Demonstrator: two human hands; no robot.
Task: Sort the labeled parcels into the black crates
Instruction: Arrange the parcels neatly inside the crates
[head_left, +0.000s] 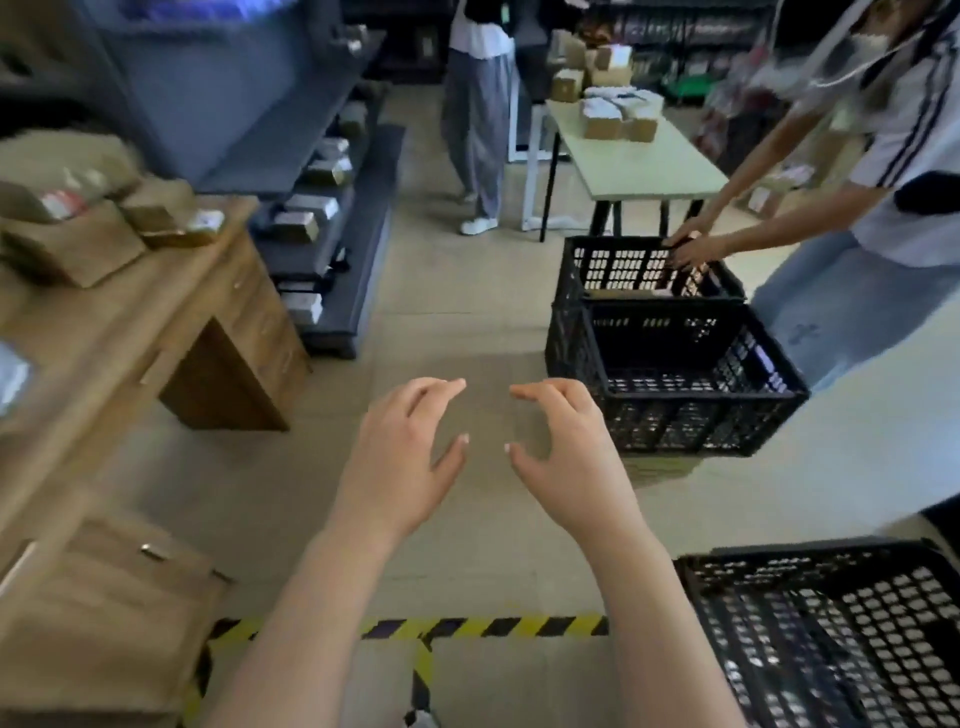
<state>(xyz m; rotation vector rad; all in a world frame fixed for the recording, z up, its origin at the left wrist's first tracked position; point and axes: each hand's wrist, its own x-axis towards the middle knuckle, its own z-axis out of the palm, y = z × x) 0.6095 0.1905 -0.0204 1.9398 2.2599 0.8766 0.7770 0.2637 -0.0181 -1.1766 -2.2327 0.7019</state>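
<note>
**Wooden desk** (130, 312): runs along the left edge at 9 o'clock. The desk parcels (171, 218), brown cardboard, lie on its top at 10 o'clock. Their labels are too blurred to read.

**Dark shelving** (358, 270): stands beyond the desk toward 11 o'clock. The shelf parcels (296, 226) sit on its tiers.

**Floor** (467, 332): pale tile. Yellow-and-black hazard tape (467, 626) crosses it at 6 o'clock.

**Left hand** (400, 447): held over the floor at centre, palm down. The fingers are loosely curled and slightly spread, the thumb stands apart from them, and the hand holds nothing.

**Right hand** (566, 447): just beside the left, mirrored, with the same loose curl, holding nothing. The fingertips of the two hands are near each other but apart.

**Standing person** (478, 130): at 12 o'clock, beside the pale table (649, 166). The table parcels (613, 111) are stacked at its far end.

**Middle crate** (691, 426): black lattice, on the floor at 3 o'clock.

**Far crate** (618, 265): directly behind the middle crate at 2 o'clock. Whether it touches or overlaps it cannot be told.

**Near crate** (800, 555): at 5 o'clock, cut off by the frame edge.

**Second person** (909, 156): leans in from 2 o'clock. That person's hands (691, 244) rest on the far crate's rim.
</note>
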